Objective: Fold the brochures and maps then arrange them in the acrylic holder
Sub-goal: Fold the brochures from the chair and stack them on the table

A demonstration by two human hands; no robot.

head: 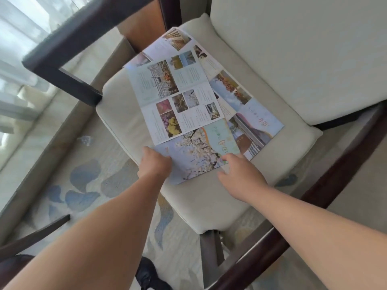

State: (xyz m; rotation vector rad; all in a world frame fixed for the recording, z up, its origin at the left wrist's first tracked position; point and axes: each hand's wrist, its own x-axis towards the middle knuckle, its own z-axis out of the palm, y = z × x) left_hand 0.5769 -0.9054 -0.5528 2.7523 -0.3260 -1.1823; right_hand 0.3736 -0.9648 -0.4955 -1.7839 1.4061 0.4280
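Several unfolded brochures and maps lie overlapping on the cream seat cushion (129, 122) of an armchair. The top one, a long brochure (178, 97) with photos and text panels, runs from the seat's back toward me and ends in a blossom-picture panel (194, 155). My left hand (154, 164) grips the near-left corner of that blossom panel. My right hand (240, 174) rests on its near-right edge, fingers spread over the paper. A second map (257, 122) with blue and landscape panels lies underneath to the right. No acrylic holder is in view.
The chair has dark wooden arms (69, 53) on the left and a dark frame (314, 195) on the right, with a cream back cushion (303, 49). A patterned rug (83, 185) covers the floor. A dark shoe (148, 273) shows at the bottom.
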